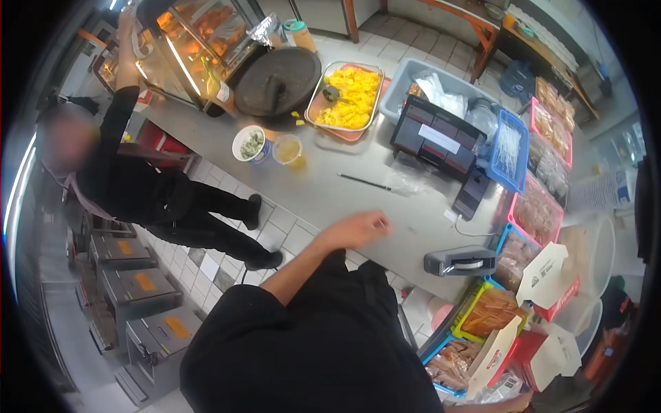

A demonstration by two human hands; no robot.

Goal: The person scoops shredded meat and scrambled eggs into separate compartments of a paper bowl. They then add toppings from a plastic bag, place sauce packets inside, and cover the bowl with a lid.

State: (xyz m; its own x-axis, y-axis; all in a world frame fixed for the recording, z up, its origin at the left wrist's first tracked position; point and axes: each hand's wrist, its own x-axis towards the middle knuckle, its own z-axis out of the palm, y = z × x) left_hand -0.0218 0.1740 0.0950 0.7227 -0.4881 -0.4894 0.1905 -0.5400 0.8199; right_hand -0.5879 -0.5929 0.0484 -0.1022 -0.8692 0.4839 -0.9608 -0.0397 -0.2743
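Note:
My left hand (361,229) hovers over the near edge of the metal counter (310,180), its fingers curled in with nothing visible in them. A black pencil or pen (363,182) lies on the counter beyond it. Low at the right edge of the view is my right hand (513,402), beside a red and white takeaway box (497,358) and a clear plastic bag (506,387). Its fingers are mostly hidden, so its grip cannot be made out. Another open takeaway box (551,354) stands close by.
A tray of yellow food (354,96), a cup of green-white food (250,144), a tablet screen (437,136), a phone (471,194) and a tape dispenser (460,262) occupy the counter. Baskets of packets (490,313) line the right. A co-worker (138,179) reaches toward a heated display (186,48).

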